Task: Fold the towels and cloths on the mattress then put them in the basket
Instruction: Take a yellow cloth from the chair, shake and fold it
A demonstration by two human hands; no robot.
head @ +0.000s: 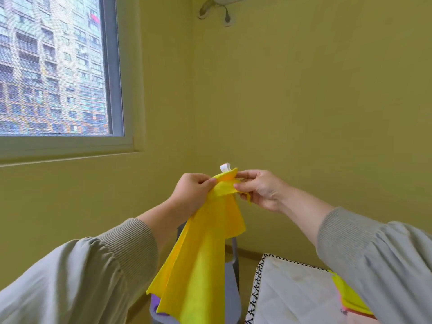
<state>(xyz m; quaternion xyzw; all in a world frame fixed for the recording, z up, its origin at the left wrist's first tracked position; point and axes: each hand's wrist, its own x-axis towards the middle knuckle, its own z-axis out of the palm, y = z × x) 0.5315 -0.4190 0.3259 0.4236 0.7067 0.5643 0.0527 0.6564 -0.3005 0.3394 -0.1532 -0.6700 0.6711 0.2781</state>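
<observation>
A yellow cloth [201, 258] hangs in the air in front of me, with a small white tag [225, 167] sticking up at its top corner. My left hand [190, 192] pinches the top edge on the left. My right hand [259, 189] pinches the same corner on the right, close beside the left hand. The cloth's lower end drapes over a grey basket [231, 291], where something purple [155, 302] shows. The white mattress [287, 291] with a black-and-white trim lies at the lower right, and a stack of yellow and pink cloths [348, 298] sits on it, partly hidden by my right sleeve.
A yellow wall corner stands straight ahead. A window [53, 66] fills the upper left, with its sill below it. A wall fitting with a cable [224, 10] hangs at the top. A narrow strip of floor runs between the basket and the wall.
</observation>
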